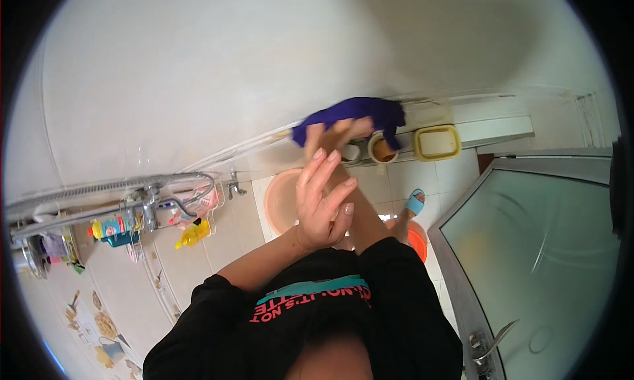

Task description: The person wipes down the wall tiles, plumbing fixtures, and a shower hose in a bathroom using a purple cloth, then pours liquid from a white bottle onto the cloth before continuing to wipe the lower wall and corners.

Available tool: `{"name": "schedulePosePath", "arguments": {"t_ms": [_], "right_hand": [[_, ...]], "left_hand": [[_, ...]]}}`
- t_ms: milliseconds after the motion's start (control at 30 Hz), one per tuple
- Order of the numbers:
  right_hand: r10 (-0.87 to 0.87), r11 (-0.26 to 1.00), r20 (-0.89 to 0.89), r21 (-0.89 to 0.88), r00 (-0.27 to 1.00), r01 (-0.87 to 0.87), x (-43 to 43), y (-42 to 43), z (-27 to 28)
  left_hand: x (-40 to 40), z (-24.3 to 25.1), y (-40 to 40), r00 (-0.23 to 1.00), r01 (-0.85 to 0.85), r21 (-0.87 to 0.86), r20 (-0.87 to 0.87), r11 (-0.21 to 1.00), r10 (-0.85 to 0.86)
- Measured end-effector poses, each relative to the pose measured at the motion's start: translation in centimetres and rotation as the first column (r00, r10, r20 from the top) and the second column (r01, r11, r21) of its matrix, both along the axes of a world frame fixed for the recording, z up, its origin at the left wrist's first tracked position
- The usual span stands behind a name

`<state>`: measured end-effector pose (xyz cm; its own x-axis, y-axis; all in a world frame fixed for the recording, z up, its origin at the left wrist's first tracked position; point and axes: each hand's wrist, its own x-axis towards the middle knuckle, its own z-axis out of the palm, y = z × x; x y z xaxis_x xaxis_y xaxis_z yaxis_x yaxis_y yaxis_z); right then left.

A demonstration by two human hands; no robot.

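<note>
My left hand [322,201] is raised in front of my chest, its fingers apart and nothing in it. Beyond it, my right hand [334,132] reaches forward to the white wall [223,83] and is blurred. Its fingers are on a purple cloth [354,107], which seems gripped and bunched against the foot of the wall. One end of the cloth droops beside a small white bucket [383,149] with something brownish inside. Part of my right forearm is hidden behind my left hand.
A pale pink basin [277,201] and an orange-red basin [418,241] stand on the tiled floor. A yellow rectangular tub [438,157] sits by the ledge [495,132]. At left are a tap [236,184], shower fittings [151,201] and bottles [193,234]; at right, a frosted-glass door [535,241].
</note>
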<state>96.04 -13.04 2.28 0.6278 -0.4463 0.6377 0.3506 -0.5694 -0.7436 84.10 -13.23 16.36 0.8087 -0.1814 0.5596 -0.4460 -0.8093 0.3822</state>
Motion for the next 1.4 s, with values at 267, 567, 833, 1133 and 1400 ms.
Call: {"name": "schedulePosePath", "arguments": {"t_ms": [267, 567, 833, 1133, 1400], "right_hand": [[0.087, 0.991, 0.321, -0.128, 0.943, -0.048, -1.9, 4.3, 8.8], [0.599, 0.728, -0.168, -0.294, 0.783, -0.62, -5.3, 6.2, 7.8], [0.742, 0.07, -0.304, -0.851, 0.597, -0.52, -6.9, 10.2, 2.7], [0.777, 0.218, 0.061, -0.96, 0.627, -0.177, -9.9, 18.5, 8.8], [0.765, -0.074, -0.58, -0.51, 0.279, -0.857, -7.7, 10.9, 6.7]], "left_hand": [[-6.3, -0.5, 8.1, 0.974, -0.227, -0.111, -0.031, 0.968, 0.225], [-10.5, -1.0, 13.4, 0.89, -0.455, -0.289, -0.113, 0.842, 0.442], [-13.7, -0.2, 17.1, 0.807, -0.574, -0.369, -0.103, 0.731, 0.582], [-13.0, -0.8, 19.0, 0.696, -0.666, -0.492, -0.136, 0.562, 0.705], [-14.2, -2.6, 19.6, 0.577, -0.779, -0.446, -0.233, 0.441, 0.783]]}}
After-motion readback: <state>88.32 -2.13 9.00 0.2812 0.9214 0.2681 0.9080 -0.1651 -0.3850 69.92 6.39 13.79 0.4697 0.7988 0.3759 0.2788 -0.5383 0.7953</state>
